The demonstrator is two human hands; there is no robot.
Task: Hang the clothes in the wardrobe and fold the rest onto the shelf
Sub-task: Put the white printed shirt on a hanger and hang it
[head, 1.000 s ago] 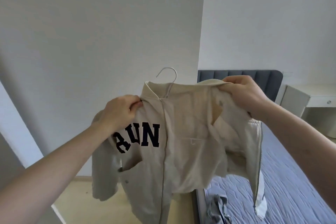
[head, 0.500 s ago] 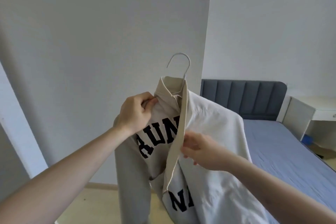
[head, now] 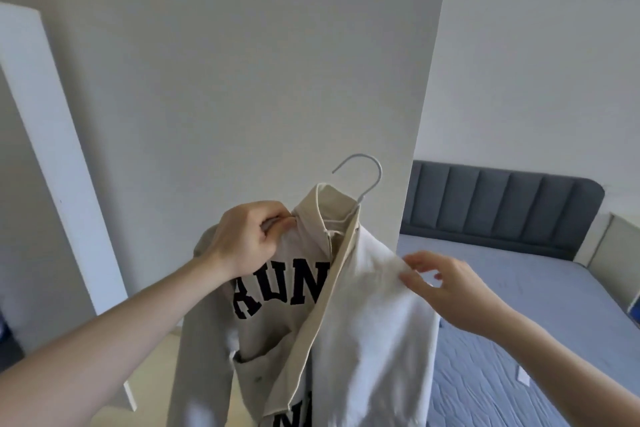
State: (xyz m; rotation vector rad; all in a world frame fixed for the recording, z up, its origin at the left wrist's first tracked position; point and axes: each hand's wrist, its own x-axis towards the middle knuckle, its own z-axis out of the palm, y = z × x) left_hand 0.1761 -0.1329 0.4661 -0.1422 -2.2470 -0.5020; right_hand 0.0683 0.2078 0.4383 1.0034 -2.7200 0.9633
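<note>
Hanger (head: 367, 177) shoulders under jacket (head: 363, 322); jacket hem below frame edge; right hand (head: 446, 284) fingertips blurred, perhaps touching cloth
</note>
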